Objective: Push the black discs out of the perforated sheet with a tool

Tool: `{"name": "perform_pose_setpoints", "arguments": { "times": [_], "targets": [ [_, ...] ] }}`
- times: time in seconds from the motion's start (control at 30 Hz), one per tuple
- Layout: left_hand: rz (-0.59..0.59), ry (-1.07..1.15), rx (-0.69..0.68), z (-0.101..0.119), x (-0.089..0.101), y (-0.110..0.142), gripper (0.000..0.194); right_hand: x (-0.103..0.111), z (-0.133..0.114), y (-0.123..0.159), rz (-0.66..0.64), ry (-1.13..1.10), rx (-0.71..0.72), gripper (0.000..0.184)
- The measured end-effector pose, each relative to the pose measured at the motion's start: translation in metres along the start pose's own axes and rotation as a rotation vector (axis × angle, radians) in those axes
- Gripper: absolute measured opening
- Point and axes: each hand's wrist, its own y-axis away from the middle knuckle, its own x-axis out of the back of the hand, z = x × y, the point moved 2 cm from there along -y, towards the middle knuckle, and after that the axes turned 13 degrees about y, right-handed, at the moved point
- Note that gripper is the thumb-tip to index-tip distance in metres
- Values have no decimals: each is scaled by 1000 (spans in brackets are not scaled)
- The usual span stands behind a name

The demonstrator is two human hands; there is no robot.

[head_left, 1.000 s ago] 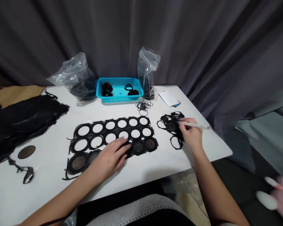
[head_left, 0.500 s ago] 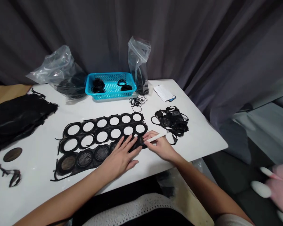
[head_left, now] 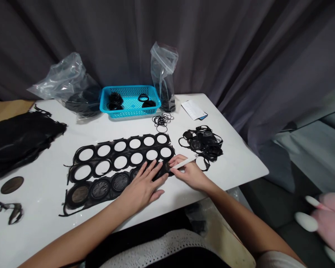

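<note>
The left hand (head_left: 141,188) lies palm down with its fingers spread, pressing on the near row of a black perforated sheet (head_left: 112,148) in the middle of the white desk (head_left: 234,167). The right hand (head_left: 191,174) pinches a slim white stylus (head_left: 185,162) between thumb and fingers, with its tip low at the sheet's right end, just beside the left fingertips; the exact contact is hidden. Open round holes fill the two far rows, while dark mesh discs (head_left: 120,182) sit in the near row. Keeping the spread fingers close to the tip looks like the sound way to work, since it would stop the thin sheet from creeping, and a low angle with light pressure should spare the mesh. To the right lies a loose pile of black cut rings (head_left: 203,143). Farther off are thin black rubber rings (head_left: 162,120), a blue plastic basket (head_left: 130,115) and two clear plastic bags (head_left: 64,78). A dark stack of sheets (head_left: 16,145) lies at the left edge.
</note>
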Motion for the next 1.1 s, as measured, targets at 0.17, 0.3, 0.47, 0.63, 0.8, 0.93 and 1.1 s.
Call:
{"name": "perform_pose_setpoints", "arguments": {
  "times": [0.17,0.3,0.47,0.63,0.8,0.93,1.1],
  "targets": [
    [16,46,3,-1,-1,1,50,-11,-16,8,-12,291,176,11],
    [15,58,5,-3,-4,1,50,-5,-8,6,46,680,257,19],
    [-7,7,-11,1,2,2,52,49,25,-13,446,637,-185,22],
    [60,-88,-13,13,9,20,53,24,-6,-18,240,223,-119,21],
    [148,-151,71,16,1,46,46,-28,-38,-10,-74,106,61,16],
    [147,-129,84,16,-4,52,49,-36,-39,-10,-128,93,118,12],
    [146,-99,105,16,-3,51,48,-34,-40,-11,-138,73,128,13]
  ]
}}
